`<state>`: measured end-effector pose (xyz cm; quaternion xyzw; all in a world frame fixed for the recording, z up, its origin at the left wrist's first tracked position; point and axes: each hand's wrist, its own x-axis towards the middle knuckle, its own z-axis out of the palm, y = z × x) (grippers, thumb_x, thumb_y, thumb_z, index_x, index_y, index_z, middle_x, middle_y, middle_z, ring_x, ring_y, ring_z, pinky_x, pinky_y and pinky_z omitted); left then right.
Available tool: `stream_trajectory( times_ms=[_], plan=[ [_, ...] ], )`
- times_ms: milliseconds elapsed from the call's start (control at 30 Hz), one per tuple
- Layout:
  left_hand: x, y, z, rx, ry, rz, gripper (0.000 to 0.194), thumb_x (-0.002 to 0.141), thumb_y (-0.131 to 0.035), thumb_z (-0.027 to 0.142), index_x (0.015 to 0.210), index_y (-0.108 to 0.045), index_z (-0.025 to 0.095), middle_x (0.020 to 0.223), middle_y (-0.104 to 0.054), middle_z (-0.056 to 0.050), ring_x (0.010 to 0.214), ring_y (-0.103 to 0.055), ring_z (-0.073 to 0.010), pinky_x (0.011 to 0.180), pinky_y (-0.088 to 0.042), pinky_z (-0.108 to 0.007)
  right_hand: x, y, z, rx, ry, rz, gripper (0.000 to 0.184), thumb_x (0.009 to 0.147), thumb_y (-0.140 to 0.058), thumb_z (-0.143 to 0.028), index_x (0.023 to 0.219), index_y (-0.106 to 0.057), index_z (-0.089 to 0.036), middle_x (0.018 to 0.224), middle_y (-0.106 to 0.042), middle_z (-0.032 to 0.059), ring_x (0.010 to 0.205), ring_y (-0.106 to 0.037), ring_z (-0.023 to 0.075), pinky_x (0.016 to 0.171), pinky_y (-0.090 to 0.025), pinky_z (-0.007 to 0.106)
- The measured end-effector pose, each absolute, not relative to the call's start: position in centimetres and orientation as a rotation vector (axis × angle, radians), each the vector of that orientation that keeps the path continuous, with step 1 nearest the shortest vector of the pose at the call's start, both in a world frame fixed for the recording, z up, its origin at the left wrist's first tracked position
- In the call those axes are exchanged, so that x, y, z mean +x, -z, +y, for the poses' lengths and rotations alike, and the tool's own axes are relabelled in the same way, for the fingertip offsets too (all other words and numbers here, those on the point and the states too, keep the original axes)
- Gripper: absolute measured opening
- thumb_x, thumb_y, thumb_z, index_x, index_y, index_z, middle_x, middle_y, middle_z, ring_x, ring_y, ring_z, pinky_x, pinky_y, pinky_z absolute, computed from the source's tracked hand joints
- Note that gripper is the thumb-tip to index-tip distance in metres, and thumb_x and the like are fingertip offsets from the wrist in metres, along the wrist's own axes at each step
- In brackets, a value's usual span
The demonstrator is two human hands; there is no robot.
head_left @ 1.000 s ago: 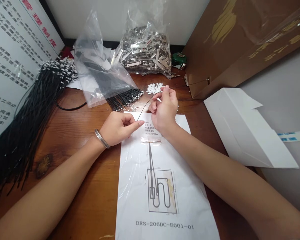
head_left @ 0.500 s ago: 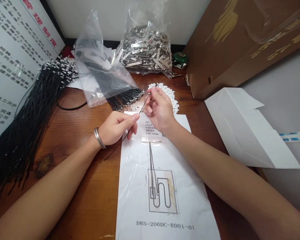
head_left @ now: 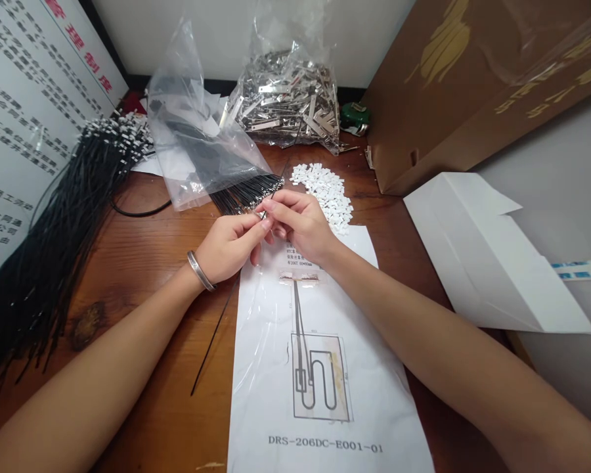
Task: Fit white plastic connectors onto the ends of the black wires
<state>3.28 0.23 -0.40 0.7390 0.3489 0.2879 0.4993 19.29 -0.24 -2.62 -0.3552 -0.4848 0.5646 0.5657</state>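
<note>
A thin black wire [head_left: 211, 341] runs through both my hands over the top of the printed drawing sheet [head_left: 266, 355]. My left hand [head_left: 236, 243] pinches it between thumb and fingers, and its tail slants down to the wood at the left. Touching the left fingertips, my right hand [head_left: 298, 220] is closed on the same wire, part of which sticks up beyond the fingers. What lies between the fingertips is too small to make out. Just past my right hand lies a pile of small white pieces [head_left: 328, 194]. Black wires with bared ends [head_left: 249, 190] poke from a clear plastic bag [head_left: 177, 131].
A big bundle of black wires with white ends [head_left: 54, 230] lies at the left. Behind stand a bag of metal strips [head_left: 285, 98] and a green tape measure [head_left: 354, 118]. A brown box [head_left: 414, 98] and a folded white card [head_left: 492, 263] are at the right.
My right hand has come down and left from the white pile to meet my left hand. More of the wire now hangs below the left hand, toward the front.
</note>
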Motion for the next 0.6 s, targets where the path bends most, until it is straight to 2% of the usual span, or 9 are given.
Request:
stream_trajectory(
  times_ms=[133,333,500,600],
  plan=[
    [3.26,0.17,0.16,1.816,-0.635,0.852,0.042,0.092,-0.053,0.046,0.066,-0.064,0.015,0.045,-0.056,0.002,0.044,-0.049,-0.0096,0.052,-0.041,-0.023,19.32,2.4,-0.25,-0.87,-1.31,-1.018,0.036,0.079,-0.072,-0.056,0.081,-0.074,-0.02,0.05,-0.049,-0.0068,0.04,-0.036,0.0045,0.037,-0.026,0.02],
    [3.36,0.1,0.16,1.803,-0.673,0.86,0.042,0.09,-0.054,0.046,0.061,-0.059,0.016,0.045,-0.056,0.001,0.044,-0.048,-0.0098,0.051,-0.041,-0.023,19.18,2.51,-0.47,-0.838,-1.315,-1.187,0.034,0.078,-0.074,-0.053,0.083,-0.079,-0.02,0.05,-0.051,-0.0051,0.043,-0.043,0.0061,0.039,-0.027,0.021],
    [3.37,0.14,0.09,1.819,-0.637,0.86,0.037,0.089,-0.053,0.038,0.061,-0.06,0.015,0.045,-0.055,0.002,0.043,-0.045,-0.009,0.049,-0.038,-0.023,19.2,2.39,-0.42,-0.838,-1.318,-1.001,0.032,0.079,-0.073,-0.052,0.086,-0.078,-0.021,0.046,-0.04,-0.0086,0.039,-0.029,0.0049,0.037,-0.023,0.022],
    [3.4,0.11,0.09,1.807,-0.66,0.87,0.04,0.087,-0.058,0.044,0.059,-0.058,0.015,0.045,-0.055,0.002,0.044,-0.046,-0.0091,0.049,-0.038,-0.023,19.1,2.16,-0.65,-0.868,-1.299,-1.108,0.029,0.079,-0.074,-0.049,0.081,-0.079,-0.021,0.047,-0.045,-0.0068,0.041,-0.033,0.0058,0.038,-0.026,0.022]
  ],
)
